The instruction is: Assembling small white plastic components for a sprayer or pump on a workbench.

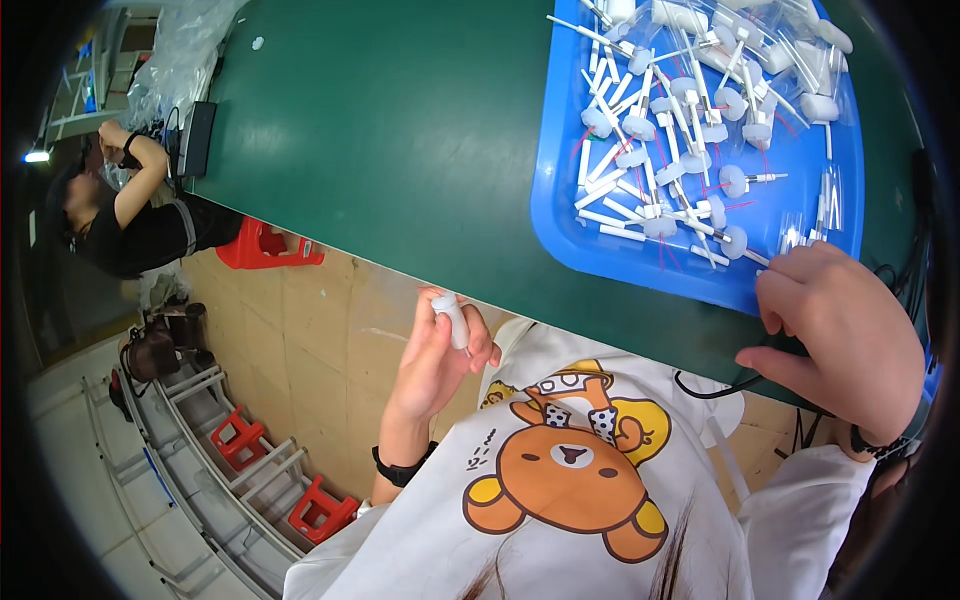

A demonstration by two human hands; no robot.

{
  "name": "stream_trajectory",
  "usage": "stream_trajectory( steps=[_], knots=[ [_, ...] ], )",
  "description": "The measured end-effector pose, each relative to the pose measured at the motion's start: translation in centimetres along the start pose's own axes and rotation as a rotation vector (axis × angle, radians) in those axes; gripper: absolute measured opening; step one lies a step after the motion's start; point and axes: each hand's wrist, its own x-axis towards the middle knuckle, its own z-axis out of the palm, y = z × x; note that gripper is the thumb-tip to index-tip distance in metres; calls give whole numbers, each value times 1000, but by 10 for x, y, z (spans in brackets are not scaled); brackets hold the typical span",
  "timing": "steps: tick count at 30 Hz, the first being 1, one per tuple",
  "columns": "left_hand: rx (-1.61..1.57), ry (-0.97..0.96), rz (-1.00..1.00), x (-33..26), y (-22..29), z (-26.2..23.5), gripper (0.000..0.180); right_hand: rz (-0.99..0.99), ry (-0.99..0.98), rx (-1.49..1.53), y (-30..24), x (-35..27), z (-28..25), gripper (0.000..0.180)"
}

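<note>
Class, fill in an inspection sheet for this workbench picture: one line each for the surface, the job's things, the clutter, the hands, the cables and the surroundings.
Surface: dark green table, its edge running diagonally.
Job's things: blue tray on the table, heaped with small white parts with thin stems; one small white tube is held off the table's edge.
Clutter: crumpled clear plastic and a black box at the far left end.
Hands: left hand closed around the white tube; right hand rests at the tray's near edge, fingers curled, contents hidden.
Cables: a black cable near the right hand.
Surroundings: another person at the table's left end; red stools on the floor.
</note>
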Motion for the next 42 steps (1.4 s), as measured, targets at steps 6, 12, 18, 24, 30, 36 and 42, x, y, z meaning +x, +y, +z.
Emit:
stream_trajectory(
  steps=[6,12,18,24,30,36,42],
  knots=[
    [78,-42,-14,4,-7,3,31,13,-20,8,-1,-2,-4,30],
    [121,5,76,9,-12,13,27,5,-11,2,-1,-1,-4,29],
    [98,123,91,10,-10,26,29,18,-37,2,-1,0,-4,29],
    [101,62,33,9,-4,16,25,14,-46,-2,0,3,-4,29],
    [39,-20,-56,8,6,10,23,17,-16,30,0,-2,-2,29],
    [10,-23,-47,4,7,8,21,10,4,13,-1,0,0,29],
    [164,12,-103,-3,10,5,17,13,24,5,-2,0,1,29]
  ],
)
